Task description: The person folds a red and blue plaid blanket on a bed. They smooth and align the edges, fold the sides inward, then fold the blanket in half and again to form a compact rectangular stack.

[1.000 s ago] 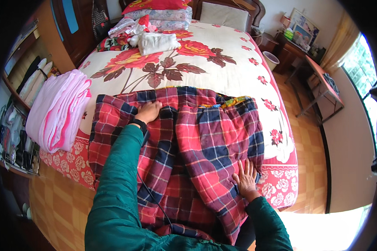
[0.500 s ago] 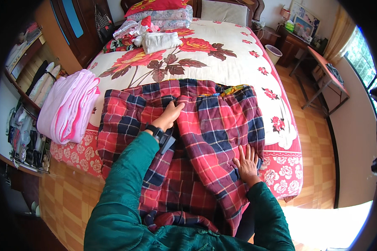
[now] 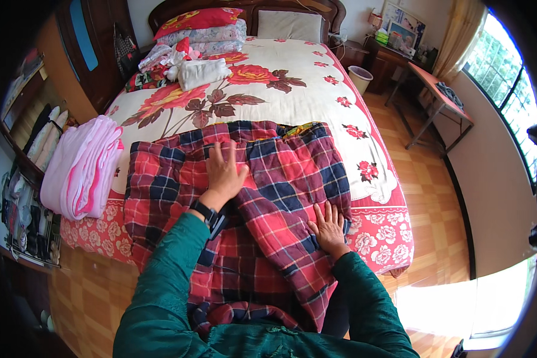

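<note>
A thick plaid quilt (image 3: 286, 179) in red, navy and maroon lies in folds across the foot of the bed and hangs down over its near edge toward my body. Yellow patterned cloth shows at its far edge. My left hand (image 3: 224, 178), with a dark watch at the wrist, is over the quilt's middle. Its fingers are spread and grip nothing; whether they touch the cloth I cannot tell. My right hand (image 3: 329, 230) rests flat on the quilt near its right edge, fingers stretched out.
The bed (image 3: 316, 89) has a floral cover. A folded pink blanket (image 3: 80, 167) lies at its left corner. Farther back are a folded white cloth (image 3: 203, 73) and stacked bedding (image 3: 206, 36). Shelves (image 3: 27, 140) stand left; a small table (image 3: 438, 89) and a bin (image 3: 359, 76) stand right.
My left hand has let go of the fold it was pinching and spread its fingers. My right hand stays flat on the quilt. The whole view has shifted slightly.
</note>
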{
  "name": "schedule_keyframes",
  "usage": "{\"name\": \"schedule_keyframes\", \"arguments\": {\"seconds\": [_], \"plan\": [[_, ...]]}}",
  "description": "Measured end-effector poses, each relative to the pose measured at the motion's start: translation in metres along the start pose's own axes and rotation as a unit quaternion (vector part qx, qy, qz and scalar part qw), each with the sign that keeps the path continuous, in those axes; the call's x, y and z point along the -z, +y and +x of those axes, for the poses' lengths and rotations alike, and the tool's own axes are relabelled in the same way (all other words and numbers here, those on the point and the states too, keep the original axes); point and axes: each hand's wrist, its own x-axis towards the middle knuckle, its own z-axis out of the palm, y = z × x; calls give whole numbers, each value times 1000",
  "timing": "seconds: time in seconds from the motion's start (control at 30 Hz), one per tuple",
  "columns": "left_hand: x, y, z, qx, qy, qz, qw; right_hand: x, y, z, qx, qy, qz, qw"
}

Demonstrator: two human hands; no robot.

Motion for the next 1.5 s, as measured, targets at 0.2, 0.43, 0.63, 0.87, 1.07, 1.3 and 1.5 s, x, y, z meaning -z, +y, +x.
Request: {"name": "schedule_keyframes", "arguments": {"seconds": [0.2, 0.43, 0.63, 0.87, 1.07, 1.3, 1.5], "plan": [[3, -18, -28, 0, -306, 70, 949, 105, 21, 17, 132, -263, 149, 944], [-28, -27, -22, 6, -315, 102, 943, 203, 56, 86, 198, -57, 70, 976], [-32, -26, -24, -3, -311, 110, 944, 130, 33, 223, 153, 146, 157, 965], [-40, -25, -26, -6, -294, 112, 949, 83, 19, 290, 107, 148, 14, 983], [-43, -27, -27, -16, -269, 118, 956, 100, 21, 288, 5, 197, 12, 980], [-43, -24, -27, -14, -269, 136, 953, 55, 30, 308, -16, 206, 130, 970], [-45, -24, -28, -30, -246, 146, 958, 48, -8, 272, 92, 104, 215, 967]]}}
